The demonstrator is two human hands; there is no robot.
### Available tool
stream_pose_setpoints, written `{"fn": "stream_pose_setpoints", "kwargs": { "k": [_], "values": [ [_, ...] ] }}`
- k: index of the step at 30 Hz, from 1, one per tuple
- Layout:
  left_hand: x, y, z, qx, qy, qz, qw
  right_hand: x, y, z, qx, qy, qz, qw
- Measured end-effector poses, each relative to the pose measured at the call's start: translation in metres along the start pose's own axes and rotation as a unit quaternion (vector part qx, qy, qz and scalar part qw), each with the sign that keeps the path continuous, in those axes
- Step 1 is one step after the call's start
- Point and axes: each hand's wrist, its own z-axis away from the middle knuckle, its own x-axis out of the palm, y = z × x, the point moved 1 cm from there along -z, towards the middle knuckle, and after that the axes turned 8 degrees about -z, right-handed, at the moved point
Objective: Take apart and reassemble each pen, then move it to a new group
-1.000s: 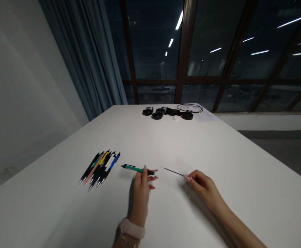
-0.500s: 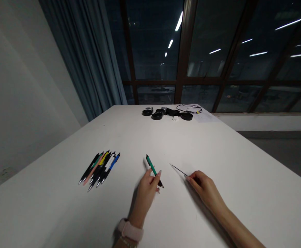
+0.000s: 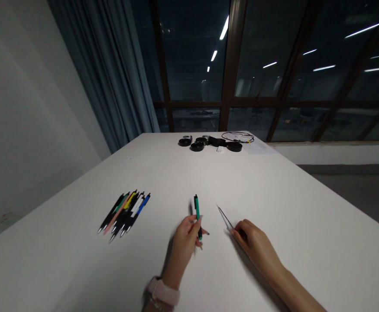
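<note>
Currently, a green pen is gripped in the left hand and a thin refill pinched in the right hand, not yet inserted; other pens lie grouped on the surface.

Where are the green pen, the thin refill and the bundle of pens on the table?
green pen (image 3: 196, 209): head view, on its green barrel above the left hand.
thin refill (image 3: 224, 217): head view, mid-length of the thin rod.
bundle of pens (image 3: 126, 210): head view, middle of the bundle.

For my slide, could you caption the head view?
Left hand holds green pen; right hand pinches thin refill.
</note>
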Motion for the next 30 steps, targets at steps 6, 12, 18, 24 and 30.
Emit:
{"fn": "stream_pose_setpoints", "kwargs": {
  "k": [6,12,18,24,30],
  "values": [
    [0.003,-0.004,-0.001,-0.02,-0.041,-0.019,0.999,0.001,-0.003,0.001,-0.004,-0.008,0.015,1.0],
    [-0.002,-0.009,0.0,0.066,-0.016,-0.15,0.986,0.005,-0.004,0.002,-0.023,0.008,0.042,0.999],
    [-0.001,-0.002,0.012,0.164,0.051,-0.441,0.881,0.008,-0.009,0.003,-0.044,-0.002,0.078,0.996],
    [0.011,0.007,0.015,0.217,0.029,-0.553,0.804,0.013,-0.013,0.004,-0.059,-0.001,0.069,0.996],
    [0.018,0.009,0.009,0.242,0.031,-0.59,0.77,0.014,-0.019,0.005,-0.071,-0.015,0.068,0.995]
  ]
}}
